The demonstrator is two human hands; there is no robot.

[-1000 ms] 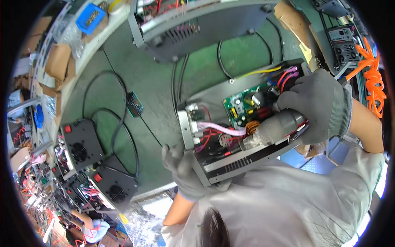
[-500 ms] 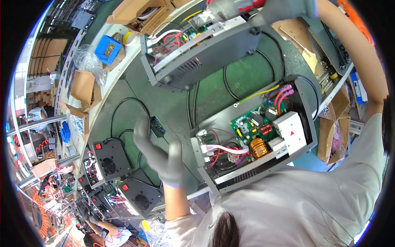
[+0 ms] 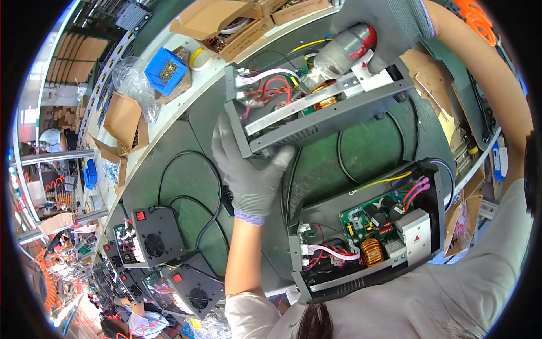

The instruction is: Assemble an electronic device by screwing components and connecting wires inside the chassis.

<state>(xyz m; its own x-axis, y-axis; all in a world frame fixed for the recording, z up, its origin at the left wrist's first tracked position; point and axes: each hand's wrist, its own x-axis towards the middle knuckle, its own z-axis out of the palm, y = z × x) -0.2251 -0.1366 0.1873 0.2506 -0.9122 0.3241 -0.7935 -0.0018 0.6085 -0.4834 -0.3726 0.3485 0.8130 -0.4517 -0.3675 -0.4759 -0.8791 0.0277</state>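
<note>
Both my hands wear grey gloves. My left hand (image 3: pixel 251 169) is closed around the near left corner of an uncovered black metal device housing (image 3: pixel 333 121), thumb under its near side. Inside that housing are red and white wires, a copper coil and a silver rail. Above its far right part, my right hand (image 3: pixel 389 34) is wrapped round a power screwdriver (image 3: pixel 344 53) with a clear-grey body and red end. The driver slants down left into the housing; its tip is hidden. Closer to me lies a second uncovered housing (image 3: pixel 361 279) with a green circuit board (image 3: pixel 367 217).
Finished-looking black units (image 3: pixel 155 237) with fans and red switches stand at the left. Black cables (image 3: pixel 217 186) loop over the green bench (image 3: pixel 192 138). A blue bin of screws (image 3: pixel 166 73) and cardboard boxes (image 3: pixel 121 121) line the far edge. Another person works at lower left.
My left hand has moved up and right from the bench onto the far housing's corner. That housing now sits tipped differently, its inside more visible. The screwdriver has come down over it.
</note>
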